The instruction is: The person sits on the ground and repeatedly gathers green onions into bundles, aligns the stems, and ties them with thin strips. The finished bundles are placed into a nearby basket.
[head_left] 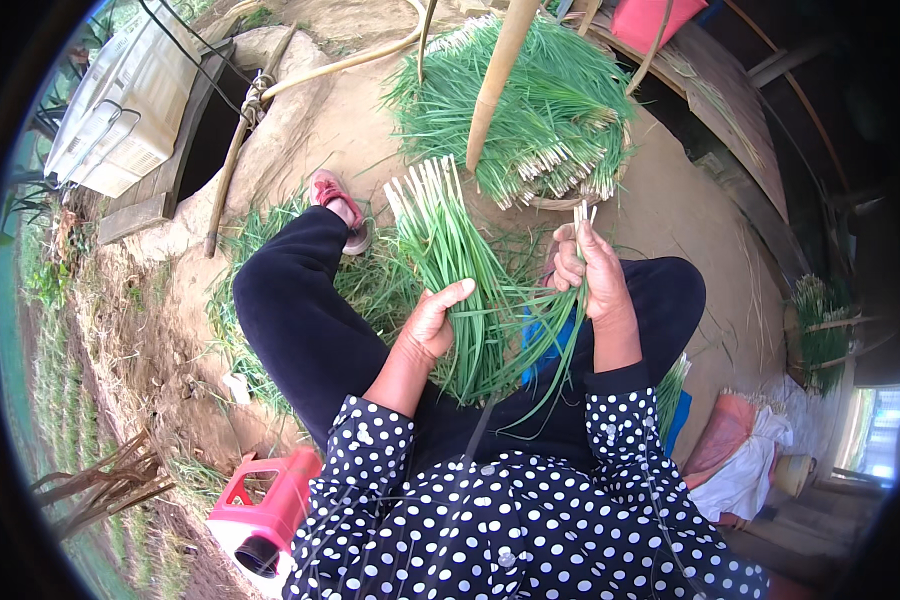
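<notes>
Fingers of the left hand (432,322) are closed around the bunch (432,225), the thumb laid across its front while the others are mostly hidden behind the leaves. The bunch is held above the lap, between the bent legs (305,310), its pale ends pointed up and away, its green leaves drooped toward the body. Judged by its look, little weight is to be expected; the pale ends should be fairly stiff, the leaves soft, easily bruised and perhaps slippery if damp. It is best gripped around the lower stems, where less is crushed. Beyond it, more of the same greens are piled in the heap (535,105). Farther right, a few stalks (584,212) are pinched upright by the right hand (600,272), thumb and fingertips brought together near the pale ends; their long leaves are trailed across those of the bunch.
</notes>
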Tool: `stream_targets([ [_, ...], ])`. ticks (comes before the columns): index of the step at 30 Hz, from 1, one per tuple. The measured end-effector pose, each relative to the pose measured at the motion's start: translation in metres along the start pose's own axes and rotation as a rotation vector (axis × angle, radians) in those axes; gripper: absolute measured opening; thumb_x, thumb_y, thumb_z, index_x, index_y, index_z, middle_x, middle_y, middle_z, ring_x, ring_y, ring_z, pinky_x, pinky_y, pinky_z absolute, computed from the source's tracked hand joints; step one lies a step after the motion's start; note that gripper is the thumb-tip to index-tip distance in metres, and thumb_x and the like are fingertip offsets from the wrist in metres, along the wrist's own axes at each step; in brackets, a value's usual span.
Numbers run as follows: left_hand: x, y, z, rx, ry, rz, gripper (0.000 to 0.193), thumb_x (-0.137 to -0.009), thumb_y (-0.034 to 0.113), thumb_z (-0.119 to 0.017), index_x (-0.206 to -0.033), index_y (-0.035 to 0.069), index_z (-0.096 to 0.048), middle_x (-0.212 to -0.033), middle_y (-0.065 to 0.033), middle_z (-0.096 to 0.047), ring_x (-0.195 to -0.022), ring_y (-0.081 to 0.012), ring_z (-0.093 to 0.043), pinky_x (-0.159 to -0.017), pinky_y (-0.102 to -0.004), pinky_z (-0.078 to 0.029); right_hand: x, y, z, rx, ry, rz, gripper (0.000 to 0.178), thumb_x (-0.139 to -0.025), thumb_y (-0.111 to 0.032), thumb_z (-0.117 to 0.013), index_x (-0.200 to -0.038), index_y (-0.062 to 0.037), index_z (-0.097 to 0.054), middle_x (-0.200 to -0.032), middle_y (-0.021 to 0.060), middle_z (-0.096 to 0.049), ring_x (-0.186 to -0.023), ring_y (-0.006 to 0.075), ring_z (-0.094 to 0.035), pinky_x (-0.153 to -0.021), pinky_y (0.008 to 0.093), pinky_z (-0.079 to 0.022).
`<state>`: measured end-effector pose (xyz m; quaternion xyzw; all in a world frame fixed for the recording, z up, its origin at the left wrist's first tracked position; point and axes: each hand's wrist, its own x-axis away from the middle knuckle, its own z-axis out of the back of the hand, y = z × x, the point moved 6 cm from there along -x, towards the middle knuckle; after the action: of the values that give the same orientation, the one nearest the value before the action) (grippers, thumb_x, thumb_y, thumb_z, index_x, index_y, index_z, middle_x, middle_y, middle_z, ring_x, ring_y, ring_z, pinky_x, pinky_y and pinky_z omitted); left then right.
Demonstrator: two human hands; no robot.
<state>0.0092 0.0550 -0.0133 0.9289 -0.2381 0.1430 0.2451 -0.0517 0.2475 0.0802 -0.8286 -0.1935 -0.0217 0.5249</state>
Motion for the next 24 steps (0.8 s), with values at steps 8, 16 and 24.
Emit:
stream_targets([
  [8, -0.001, 0.030, 0.015, -0.081, 0.082, -0.101, 0.033, -0.082, 0.022, -0.068, -0.102, -0.003, -0.060, -0.093, -0.0147, -0.067, -0.087, -0.0278, -0.066, -0.082, -0.0418, -0.054, 0.022, -0.091, 0.058, 0.938, 0.857, 0.586, 0.022, -0.091, -0.027, -0.064, -0.094, -0.0054, -0.061, -0.060, -0.0066, -0.042, -0.045, 0.0027, -0.036, -0.040, 0.0222, -0.031],
  [16, 0.013, 0.012, -0.018, -0.209, -0.012, -0.012, 0.040, -0.079, 0.010, -0.071, -0.116, 0.006, -0.058, -0.103, -0.0029, -0.065, -0.089, -0.0150, -0.063, -0.079, -0.0338, -0.054, -0.048, -0.029, -0.030, 0.380, 0.210, 0.058, 0.027, -0.088, -0.026, -0.068, -0.106, -0.0051, -0.063, -0.067, -0.0070, -0.048, -0.047, 0.0023, -0.037, -0.042, 0.0204, -0.033],
  [24, 0.014, 0.001, -0.015, -0.170, -0.009, 0.091, 0.038, -0.081, 0.012, -0.068, -0.116, 0.002, -0.057, -0.098, -0.0084, -0.067, -0.084, -0.0192, -0.066, -0.077, -0.0350, -0.056, -0.066, -0.005, -0.038, 0.603, 0.171, -0.044, 0.023, -0.087, -0.023, -0.068, -0.101, -0.0055, -0.063, -0.064, -0.0077, -0.048, -0.048, 0.0027, -0.038, -0.042, 0.0202, -0.030],
])
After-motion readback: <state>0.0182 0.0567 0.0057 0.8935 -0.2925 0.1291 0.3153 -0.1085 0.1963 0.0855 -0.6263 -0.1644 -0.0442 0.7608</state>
